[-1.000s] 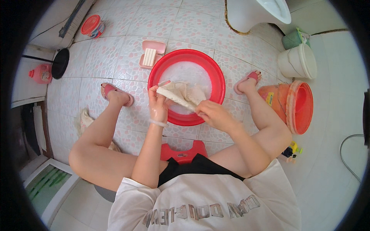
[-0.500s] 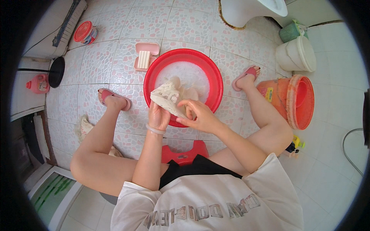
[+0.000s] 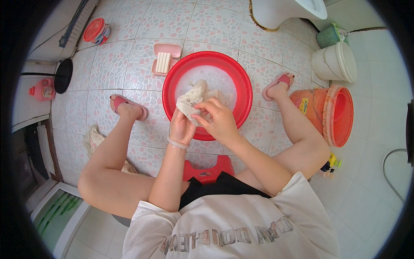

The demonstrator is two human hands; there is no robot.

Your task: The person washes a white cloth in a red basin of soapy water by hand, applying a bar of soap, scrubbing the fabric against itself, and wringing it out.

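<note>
A cream-white lacy cloth (image 3: 189, 102) is held up over the near half of a red plastic basin (image 3: 244, 101). My left hand (image 3: 183, 127), with a pale bangle at the wrist, grips the cloth from below on its left side, and its fingertips are hidden behind the fabric. On the right, my right hand (image 3: 217, 120) pinches the near edge of the cloth between thumb and fingers. The cloth's far end hangs toward the sudsy water (image 3: 208, 74) in the basin, where a paler fold of fabric shows beside my right fingers.
A pink soap box (image 3: 169, 49) with a ridged white soap bar (image 3: 163, 62) lies left of the basin. An orange bucket (image 3: 317, 105) and a lidded white bucket (image 3: 330, 62) stand right. A red stool (image 3: 207, 167) is under me; a crumpled cloth (image 3: 94, 140) lies left.
The cloth has been bunched smaller and its top corner folded down. My right hand has shifted slightly up and now pinches the edge closer to my left hand.
</note>
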